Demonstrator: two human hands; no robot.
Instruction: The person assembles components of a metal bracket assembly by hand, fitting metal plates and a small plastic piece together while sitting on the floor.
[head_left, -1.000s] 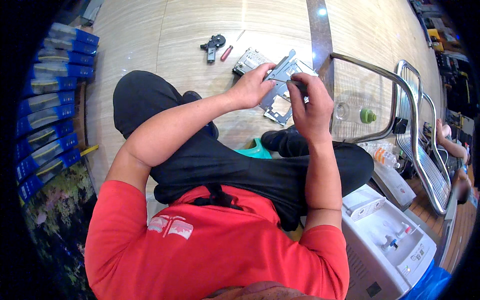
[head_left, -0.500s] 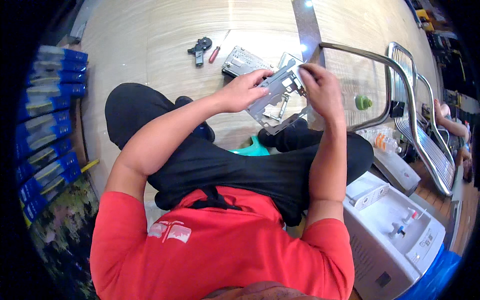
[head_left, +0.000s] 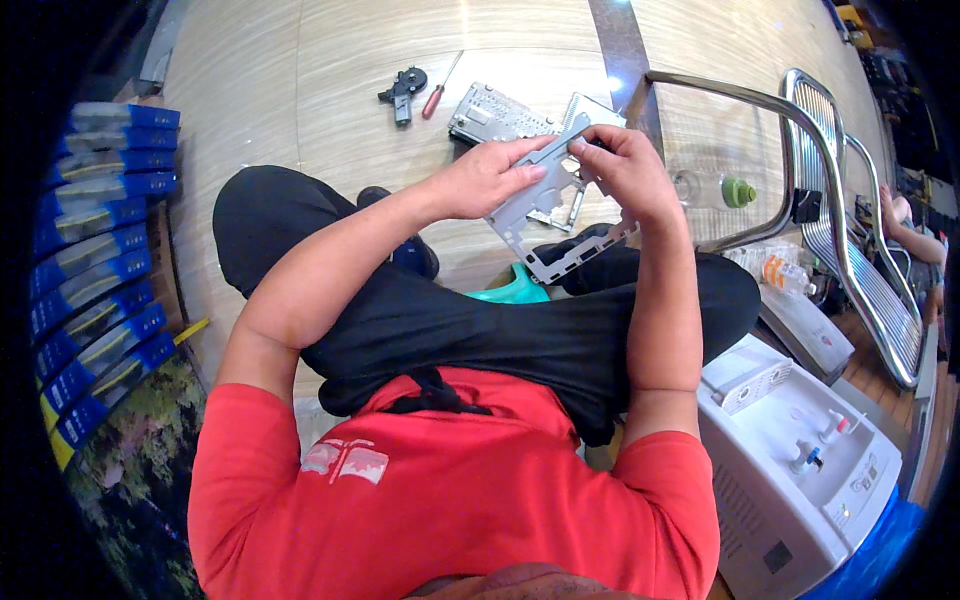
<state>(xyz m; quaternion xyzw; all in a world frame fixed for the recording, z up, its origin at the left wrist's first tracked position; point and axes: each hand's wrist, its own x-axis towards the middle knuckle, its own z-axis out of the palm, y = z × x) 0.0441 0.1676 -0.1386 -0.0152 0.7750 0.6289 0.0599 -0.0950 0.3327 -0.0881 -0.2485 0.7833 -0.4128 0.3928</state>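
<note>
Between my hands, above the floor in front of my legs, is a thin grey metal plate (head_left: 522, 211) with cut-outs and a slotted lower edge. My left hand (head_left: 490, 178) is closed on its left side, thumb on top. The fingers of my right hand (head_left: 622, 168) pinch its upper right part; whether a small piece is also in that pinch I cannot make out. Behind the plate on the floor lies a flat silver metal unit (head_left: 497, 115), partly covered. Another light metal part (head_left: 590, 108) shows beyond my right hand.
A red-handled screwdriver (head_left: 433, 102) and a black motor-like part (head_left: 404, 92) lie on the floor ahead. To the right are a green-capped bottle (head_left: 738, 192), a chrome-framed chair (head_left: 850, 250) and a white water dispenser (head_left: 790, 450). Blue boxes (head_left: 110, 215) stack up at left.
The plate has tilted so its cut-out frame faces me more. My right hand has shifted a little left along its upper part. My left hand keeps its hold.
</note>
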